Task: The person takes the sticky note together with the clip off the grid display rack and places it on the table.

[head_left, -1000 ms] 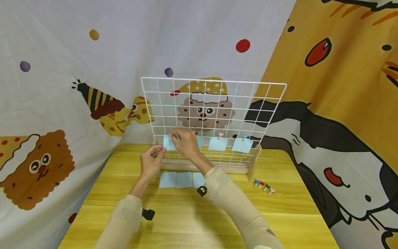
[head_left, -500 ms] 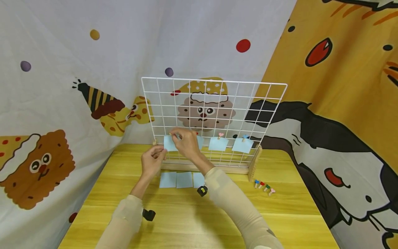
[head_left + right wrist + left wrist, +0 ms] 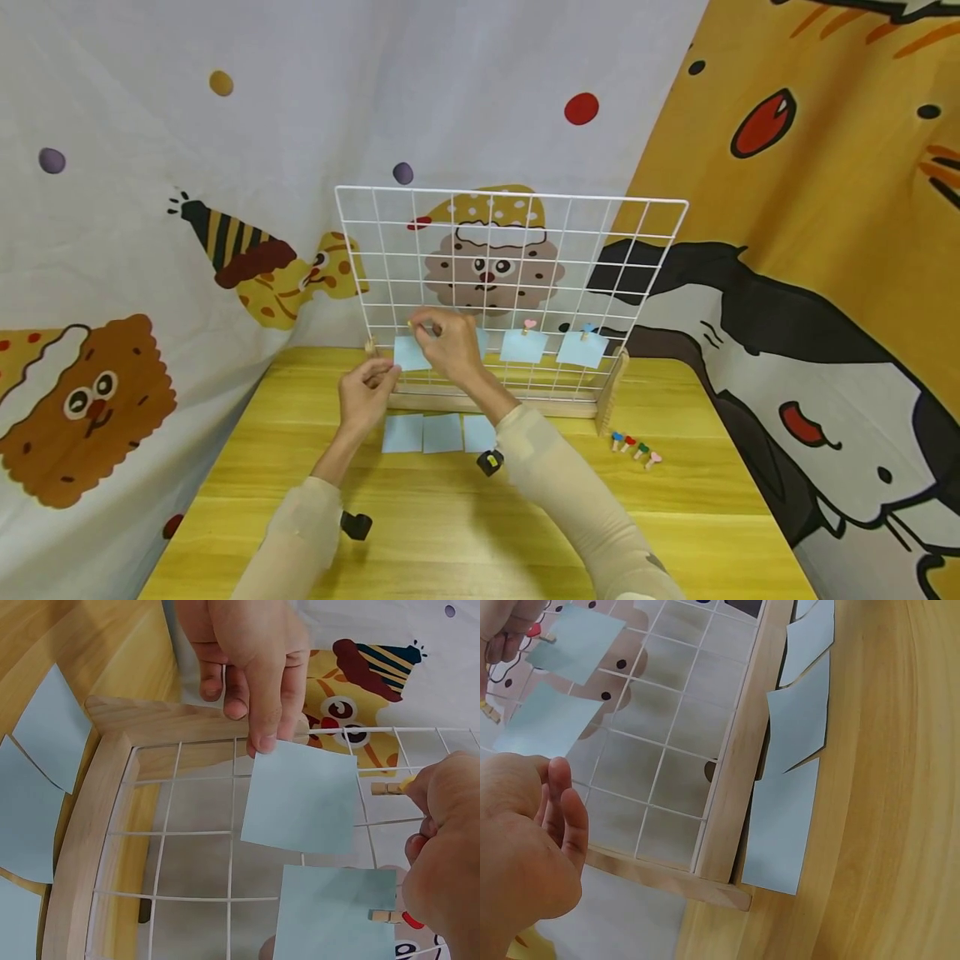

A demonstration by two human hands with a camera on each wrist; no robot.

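Left hand [image 3: 365,396] pinches one blue sticky note [image 3: 411,353] at the lower left of the wire grid [image 3: 512,193], right hand [image 3: 453,346] one clothespin [image 3: 386,788], its yellow top mostly covered — three clipped notes [image 3: 523,346] hang alongside, four heart clothespins [image 3: 642,450] lie rightward

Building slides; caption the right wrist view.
Left hand pinches a blue paper square; right hand grips a yellow-topped clothespin.
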